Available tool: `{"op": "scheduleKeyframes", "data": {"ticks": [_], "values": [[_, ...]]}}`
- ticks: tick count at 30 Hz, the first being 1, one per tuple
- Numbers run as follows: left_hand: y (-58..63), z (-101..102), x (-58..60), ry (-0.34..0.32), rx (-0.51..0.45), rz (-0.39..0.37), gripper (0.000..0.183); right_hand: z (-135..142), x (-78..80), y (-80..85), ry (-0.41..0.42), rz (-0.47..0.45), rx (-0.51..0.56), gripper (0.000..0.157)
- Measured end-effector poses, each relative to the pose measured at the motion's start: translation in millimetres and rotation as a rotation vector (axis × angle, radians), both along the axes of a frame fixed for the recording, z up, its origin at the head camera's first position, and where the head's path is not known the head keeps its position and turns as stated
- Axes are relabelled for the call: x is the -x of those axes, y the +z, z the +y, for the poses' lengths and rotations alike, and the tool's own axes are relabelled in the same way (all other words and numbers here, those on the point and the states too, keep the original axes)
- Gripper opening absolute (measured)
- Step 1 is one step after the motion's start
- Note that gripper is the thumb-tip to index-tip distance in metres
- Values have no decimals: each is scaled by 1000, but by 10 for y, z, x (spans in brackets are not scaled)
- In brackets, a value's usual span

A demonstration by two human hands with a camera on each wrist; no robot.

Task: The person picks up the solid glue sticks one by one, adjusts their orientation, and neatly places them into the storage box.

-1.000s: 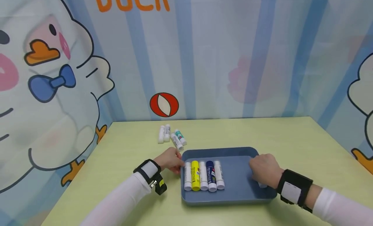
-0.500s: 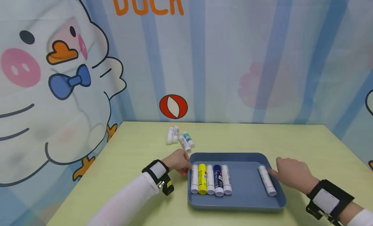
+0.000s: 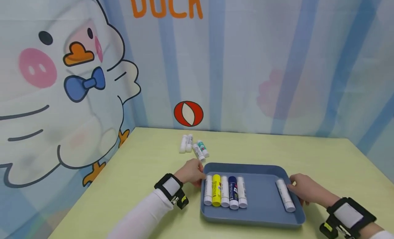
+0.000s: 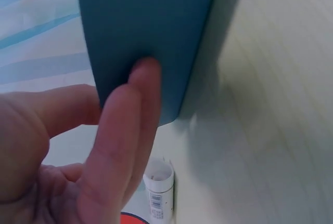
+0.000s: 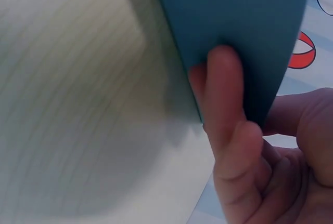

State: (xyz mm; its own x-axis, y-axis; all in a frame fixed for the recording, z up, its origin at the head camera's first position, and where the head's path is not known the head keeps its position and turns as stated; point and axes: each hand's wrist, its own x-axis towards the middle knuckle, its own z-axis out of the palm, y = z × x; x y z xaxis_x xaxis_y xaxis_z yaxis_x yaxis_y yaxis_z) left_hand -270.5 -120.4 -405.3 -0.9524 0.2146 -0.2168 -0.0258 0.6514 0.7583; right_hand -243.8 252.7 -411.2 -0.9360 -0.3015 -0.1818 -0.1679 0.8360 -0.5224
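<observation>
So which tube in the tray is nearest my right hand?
The slanted white tube at the right end of the tray; the other five lie together further left.

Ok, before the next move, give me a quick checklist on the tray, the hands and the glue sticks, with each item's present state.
1. Left hand pinching the tray: ok, at its left side, fingers against the outer wall.
2. Right hand pinching the opposite side: ok, fingers likewise outside.
3. Row of five glue sticks side by side: ok, at the tray's left end.
4. Lone white glue stick lined up with them: not ok, slanted near the right end.
5. All glue sticks in the tray: not ok, four lie on the table behind it.
6. Tray base flat on the table: cannot tell.
</observation>
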Motion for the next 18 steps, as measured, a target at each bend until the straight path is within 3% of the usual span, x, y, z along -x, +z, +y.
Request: {"op": "scheduleKeyframes", "data": {"ticks": [5,8,13,16,18], "values": [[68,-84,55,-66,70,13,18,-13,3,32,9,9,-28,14],[122,-262,200,-73,103,69,23,-28,14,38,11,15,-36,15],[117,-665,627,98,158,220,30,-36,20,35,16,0,-34,13],[70,-864,849,233,294,283,30,-34,10,37,15,-11,-34,12],[65,-929,946,290,391,284,30,-33,2,45,10,-16,-38,11]]}}
